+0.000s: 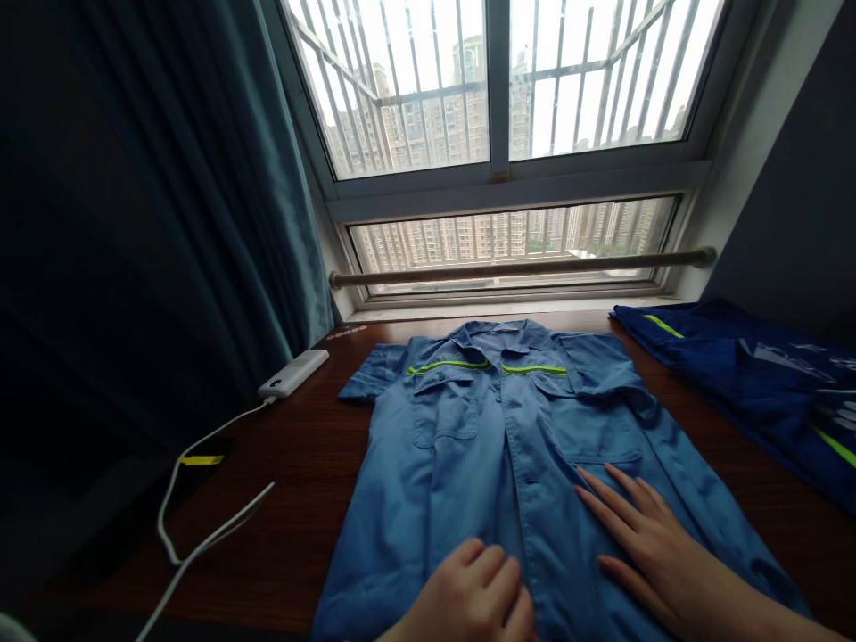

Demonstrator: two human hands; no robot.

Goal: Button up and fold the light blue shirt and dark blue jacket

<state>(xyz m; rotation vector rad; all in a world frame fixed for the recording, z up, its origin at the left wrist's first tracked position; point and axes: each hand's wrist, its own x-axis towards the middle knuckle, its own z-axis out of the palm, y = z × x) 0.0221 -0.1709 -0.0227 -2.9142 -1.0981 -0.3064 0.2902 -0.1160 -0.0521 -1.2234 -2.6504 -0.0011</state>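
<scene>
A light blue short-sleeved work shirt point(468, 446) with yellow-green reflective stripes lies face up on a dark wooden table point(300, 473), collar toward the window. My left hand point(478, 593) rests on the shirt's lower front near the button placket, fingers curled under in a loose fist. My right hand point(635, 535) lies flat on the shirt's right front below the chest pocket, fingers stretched out and spread.
A white power bank point(294, 372) with a white cable point(201, 499) lies at the table's left. A darker blue garment point(755, 383) with a reflective stripe lies at the right. A teal curtain point(220, 178) hangs left; a barred window point(495, 134) is behind the table.
</scene>
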